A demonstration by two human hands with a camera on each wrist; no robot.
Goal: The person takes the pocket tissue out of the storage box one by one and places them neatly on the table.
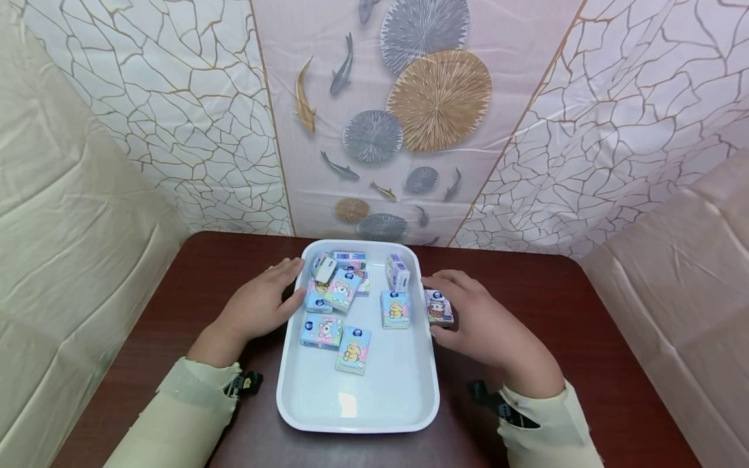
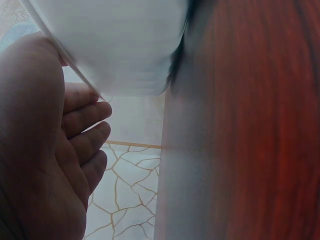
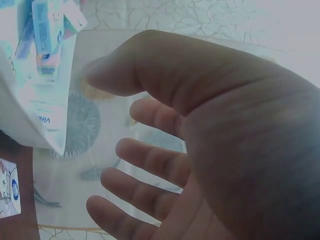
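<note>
A white tray holds several small printed tissue packs, pale blue and pink with cartoon animals. My left hand rests against the tray's left rim, its fingers fairly straight; in the left wrist view, the fingertips of this left hand are at the rim. Beside the tray's right wall, a tissue pack lies on the table. My right hand hovers around that pack with fingers spread. From the right wrist, the pack shows apart from the right hand, which holds nothing.
Inside the tray, packs are heaped at the back left, with one upright pack and a flat pack at the right. The dark red-brown table meets a patterned cloth backdrop behind. Light fabric hangs at both sides.
</note>
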